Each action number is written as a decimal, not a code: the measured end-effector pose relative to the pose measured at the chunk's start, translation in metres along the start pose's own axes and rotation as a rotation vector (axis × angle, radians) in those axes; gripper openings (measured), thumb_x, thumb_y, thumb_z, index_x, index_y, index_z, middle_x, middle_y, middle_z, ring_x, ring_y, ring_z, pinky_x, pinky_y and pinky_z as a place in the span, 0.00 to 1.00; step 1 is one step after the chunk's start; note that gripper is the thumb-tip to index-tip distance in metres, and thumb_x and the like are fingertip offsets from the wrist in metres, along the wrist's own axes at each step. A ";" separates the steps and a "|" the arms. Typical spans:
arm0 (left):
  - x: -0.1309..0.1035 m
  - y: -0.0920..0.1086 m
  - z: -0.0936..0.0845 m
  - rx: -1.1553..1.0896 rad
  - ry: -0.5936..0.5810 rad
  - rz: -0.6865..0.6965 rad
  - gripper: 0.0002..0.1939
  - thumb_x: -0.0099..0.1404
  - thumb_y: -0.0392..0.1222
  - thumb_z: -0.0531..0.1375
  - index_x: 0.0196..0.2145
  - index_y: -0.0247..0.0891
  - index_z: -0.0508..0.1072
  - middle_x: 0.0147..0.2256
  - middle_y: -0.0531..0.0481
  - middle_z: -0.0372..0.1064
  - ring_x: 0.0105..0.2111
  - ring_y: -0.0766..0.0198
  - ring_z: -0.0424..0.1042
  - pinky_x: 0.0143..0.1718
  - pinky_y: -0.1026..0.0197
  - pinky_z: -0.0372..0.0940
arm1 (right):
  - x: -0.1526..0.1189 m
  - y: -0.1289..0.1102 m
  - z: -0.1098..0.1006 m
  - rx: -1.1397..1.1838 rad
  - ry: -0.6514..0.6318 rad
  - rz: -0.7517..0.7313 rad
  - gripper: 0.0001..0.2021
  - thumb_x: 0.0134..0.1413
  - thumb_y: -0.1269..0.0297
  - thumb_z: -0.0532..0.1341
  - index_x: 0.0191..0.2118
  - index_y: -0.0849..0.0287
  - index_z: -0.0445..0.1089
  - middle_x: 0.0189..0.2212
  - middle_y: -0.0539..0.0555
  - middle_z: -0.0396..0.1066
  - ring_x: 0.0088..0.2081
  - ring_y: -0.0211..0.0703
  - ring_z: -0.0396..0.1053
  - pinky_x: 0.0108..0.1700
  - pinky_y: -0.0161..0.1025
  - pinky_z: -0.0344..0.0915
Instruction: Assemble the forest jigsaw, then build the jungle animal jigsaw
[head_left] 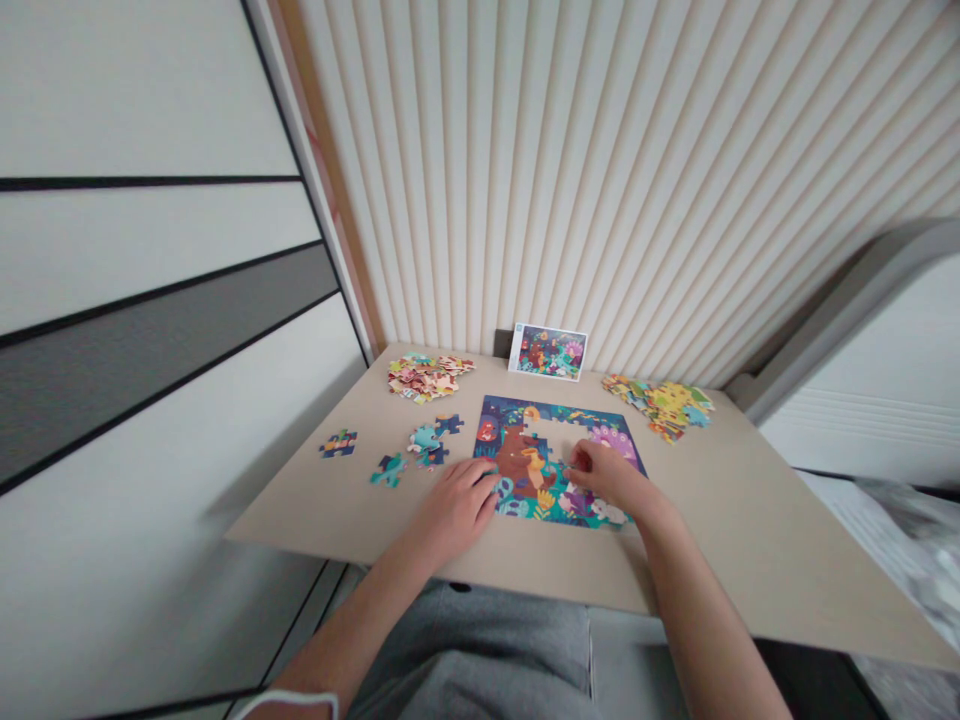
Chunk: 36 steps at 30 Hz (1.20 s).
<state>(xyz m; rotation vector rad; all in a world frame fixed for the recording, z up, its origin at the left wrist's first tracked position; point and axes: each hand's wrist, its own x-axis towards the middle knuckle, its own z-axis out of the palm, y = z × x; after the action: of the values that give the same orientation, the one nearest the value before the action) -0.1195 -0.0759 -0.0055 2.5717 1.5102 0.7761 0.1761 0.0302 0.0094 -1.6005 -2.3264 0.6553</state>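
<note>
A partly joined jigsaw puzzle point(517, 455) lies on the table, its dark blue forest scene showing an irregular bare gap in the upper middle and right. My left hand point(461, 500) rests palm down at its lower left edge, fingers laid loosely on the border. Over the right part of the puzzle, my right hand point(604, 472) pinches a puzzle piece beside the gap; the fingers hide most of it. Left of the puzzle lie loose blue and teal pieces point(425, 440), a teal piece point(388, 470) and a small joined cluster point(338, 443).
A picture card point(548, 352) of the same scene leans at the back against the pleated cream curtain point(480, 180). One heap of reddish pieces point(427, 378) sits back left, another of yellow pieces point(671, 403) back right. The beige table point(352, 510) borders a white panel on the left.
</note>
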 end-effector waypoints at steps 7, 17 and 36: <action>0.000 0.000 0.000 -0.001 0.015 0.006 0.14 0.73 0.38 0.54 0.53 0.42 0.73 0.52 0.44 0.70 0.56 0.53 0.68 0.59 0.46 0.64 | -0.006 -0.007 -0.004 0.062 -0.058 -0.103 0.05 0.57 0.63 0.63 0.38 0.56 0.74 0.27 0.50 0.75 0.28 0.39 0.69 0.31 0.35 0.57; 0.000 0.001 -0.001 -0.006 0.029 0.008 0.13 0.73 0.38 0.55 0.52 0.42 0.74 0.52 0.44 0.70 0.55 0.54 0.68 0.58 0.46 0.65 | -0.006 -0.006 -0.005 0.084 -0.074 -0.176 0.18 0.50 0.56 0.70 0.47 0.54 0.77 0.39 0.54 0.74 0.38 0.46 0.71 0.42 0.39 0.65; 0.000 0.002 -0.005 0.035 0.087 -0.038 0.15 0.72 0.36 0.54 0.54 0.42 0.72 0.51 0.43 0.71 0.54 0.53 0.69 0.58 0.46 0.65 | -0.002 -0.010 -0.017 -0.015 0.181 -0.141 0.16 0.66 0.54 0.54 0.41 0.56 0.76 0.31 0.55 0.76 0.31 0.46 0.71 0.34 0.39 0.60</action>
<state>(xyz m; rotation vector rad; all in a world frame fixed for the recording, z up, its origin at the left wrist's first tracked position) -0.1199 -0.0776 -0.0005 2.5578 1.6055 0.8759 0.1764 0.0292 0.0288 -1.4213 -2.2896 0.4436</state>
